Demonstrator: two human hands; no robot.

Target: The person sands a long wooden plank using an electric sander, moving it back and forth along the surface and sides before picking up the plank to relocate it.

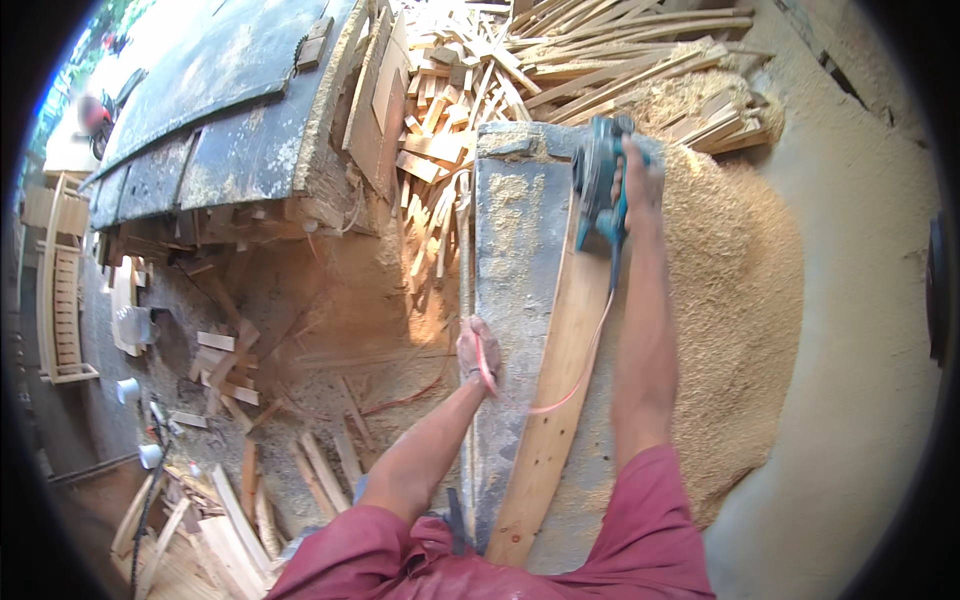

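Observation:
My right hand (pixel 643 185) is wrapped round the handle of a teal electric planer (pixel 596 190), at the far end of a long wooden board (pixel 550 430). The planer rests on that board, which lies lengthwise on a grey, dusty workbench (pixel 510 270) and runs back toward my body. From the tool's rear a pinkish-red power cord (pixel 572 398) hangs down and loops across the board to my left hand (pixel 477 350). That hand is closed on the cord at the bench's left edge. The planer's underside is hidden.
A large heap of wood shavings (pixel 740 300) lies along the bench's right side, against a pale wall (pixel 860 300). Offcuts and strips (pixel 440 140) pile up beyond the far end. A dark-topped, dusty structure (pixel 240 150) stands at left; scrap boards (pixel 235 500) litter the floor below.

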